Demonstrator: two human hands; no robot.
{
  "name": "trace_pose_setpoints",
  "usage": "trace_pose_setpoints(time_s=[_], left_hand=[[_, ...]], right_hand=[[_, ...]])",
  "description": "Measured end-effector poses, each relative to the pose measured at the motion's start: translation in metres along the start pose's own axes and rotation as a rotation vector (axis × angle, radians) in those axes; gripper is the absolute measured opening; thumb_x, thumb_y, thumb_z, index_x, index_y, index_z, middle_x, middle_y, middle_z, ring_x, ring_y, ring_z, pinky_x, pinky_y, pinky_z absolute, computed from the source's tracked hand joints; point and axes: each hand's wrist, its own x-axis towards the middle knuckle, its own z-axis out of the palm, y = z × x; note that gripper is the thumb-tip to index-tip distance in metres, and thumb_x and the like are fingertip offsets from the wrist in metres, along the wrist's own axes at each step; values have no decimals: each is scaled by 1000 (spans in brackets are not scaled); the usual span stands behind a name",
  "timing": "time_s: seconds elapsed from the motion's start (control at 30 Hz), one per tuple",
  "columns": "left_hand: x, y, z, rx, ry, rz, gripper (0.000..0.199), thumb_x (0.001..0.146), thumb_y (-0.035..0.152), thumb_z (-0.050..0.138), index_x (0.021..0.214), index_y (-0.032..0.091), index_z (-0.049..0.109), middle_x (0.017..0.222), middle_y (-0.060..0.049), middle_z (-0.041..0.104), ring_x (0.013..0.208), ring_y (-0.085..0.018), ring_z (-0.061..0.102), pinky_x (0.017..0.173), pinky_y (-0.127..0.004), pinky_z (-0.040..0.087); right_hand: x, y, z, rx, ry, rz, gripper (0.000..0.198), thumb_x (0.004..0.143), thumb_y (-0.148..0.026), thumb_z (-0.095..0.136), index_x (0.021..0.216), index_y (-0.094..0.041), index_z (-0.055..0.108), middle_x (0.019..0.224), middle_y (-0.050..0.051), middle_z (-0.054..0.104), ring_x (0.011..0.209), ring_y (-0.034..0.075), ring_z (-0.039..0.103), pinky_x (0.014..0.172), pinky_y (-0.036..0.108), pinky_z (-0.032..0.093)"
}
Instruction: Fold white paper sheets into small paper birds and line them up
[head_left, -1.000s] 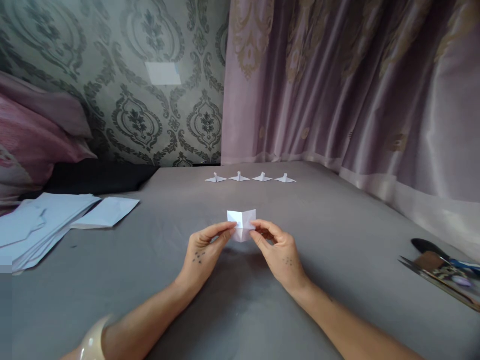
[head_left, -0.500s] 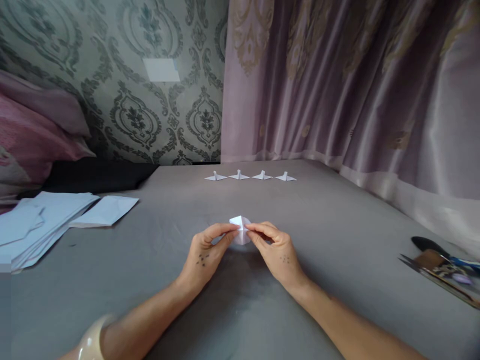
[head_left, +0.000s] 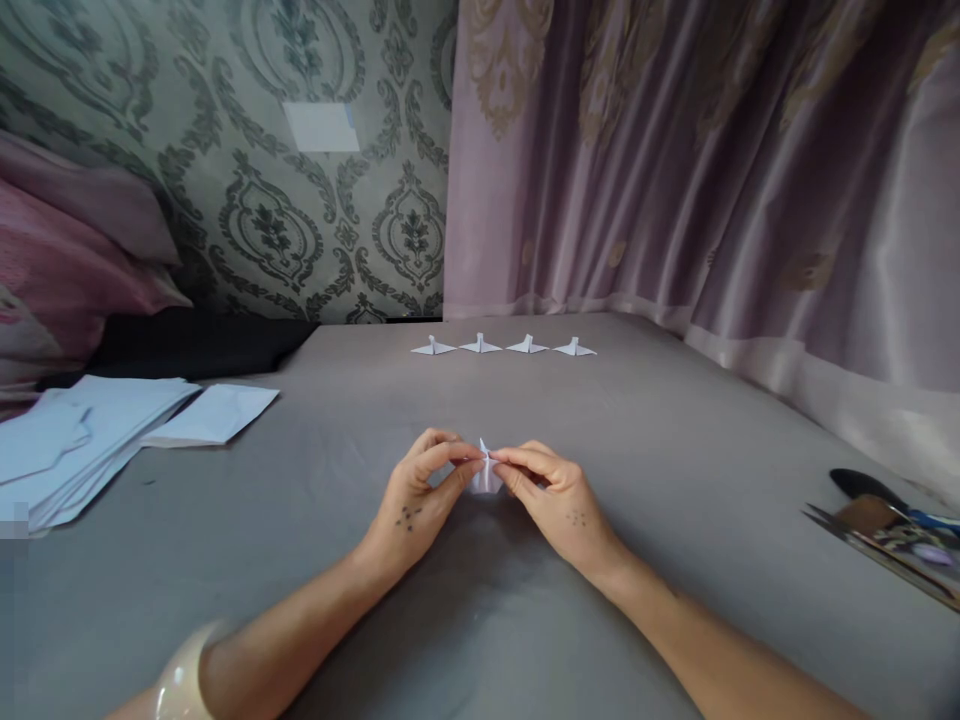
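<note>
A small folded white paper [head_left: 487,478] is pinched between my two hands, just over the grey surface [head_left: 480,600]. My left hand [head_left: 427,485] grips its left side with thumb and forefinger. From the right, my right hand [head_left: 551,490] closes thumb and forefinger on the other side. A narrow point of the paper sticks up between the fingertips, and the fingers hide part of the folds. Beyond the hands stands a row of several small folded paper birds [head_left: 480,344] with spread wings.
To the left lie a stack of white paper sheets [head_left: 97,440] and a separate folded white paper [head_left: 217,415]. Dark cloth [head_left: 202,342] and a pink cushion [head_left: 67,240] are behind them. Scissors [head_left: 862,540] and other small items lie at the right, near the curtain [head_left: 600,180].
The paper in my hands looked wide and opened out before; now it is narrower, with a point upward. My fingertips have come closer together. The view has shifted slightly.
</note>
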Motion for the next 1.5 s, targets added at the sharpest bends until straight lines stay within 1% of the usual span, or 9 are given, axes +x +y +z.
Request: trace_pose_setpoints(time_s=[0.13,0.3,0.47,0.7,0.8,0.97,1.17,1.3,1.5], left_hand=[[-1,0,-2,34,-37,5,11,85,27,59,84,21,68,87,-4,59,86,-17,57,83,-28,43],[0,5,-4,3,-82,-19,10,82,29,63,79,21,68,110,-8,62,111,-22,53,100,-34,35],[1,12,-4,-179,-154,-189,14,81,33,64,77,19,66,85,-4,68,84,-18,60,82,-28,43],[2,7,1,-395,-59,-392,17,75,33,70,73,17,66,72,-1,65,68,-12,56,67,-22,43],[3,7,2,-427,-13,-433,18,74,33,72,72,16,65,70,-1,64,66,-11,55,65,-21,43],[0,11,4,-370,-1,-427,17,73,31,73,73,16,65,71,0,63,67,-11,54,65,-21,43],[0,9,6,-514,-81,-468,33,68,27,77,95,17,61,84,-2,66,79,-14,60,72,-23,46],[2,12,3,-523,-163,-565,24,71,30,74,86,15,63,80,-3,68,71,-13,61,67,-22,46],[3,13,2,-562,-160,-589,20,73,30,73,80,14,63,75,-2,69,67,-12,60,64,-22,46]], right_hand=[[0,-3,-4,-13,-35,-8,15,83,-29,61,92,-26,74,78,0,60,68,13,56,65,26,45],[2,-6,-10,21,-141,66,15,83,-33,61,89,-26,74,76,-1,59,60,11,53,60,26,44],[2,-10,-13,-6,-191,98,19,82,-37,61,87,-25,74,70,-1,55,58,11,50,57,26,42],[1,-19,-15,74,-206,151,22,84,-40,58,87,-24,73,76,1,60,68,13,54,64,27,43],[0,-23,-15,145,-239,244,29,87,-45,53,90,-22,71,69,0,59,66,14,53,63,27,43],[-5,-23,-7,146,-212,280,21,79,-41,64,82,-20,66,71,-1,61,62,12,51,59,25,40],[-2,-20,-7,166,-158,323,16,78,-35,64,75,-19,65,66,-2,56,59,10,47,56,24,37],[1,-22,-13,213,-150,360,17,77,-35,64,77,-18,65,68,-2,56,62,10,47,59,24,38],[1,-21,-13,219,-173,315,17,80,-35,64,78,-19,64,67,-4,54,61,9,46,60,24,38]])
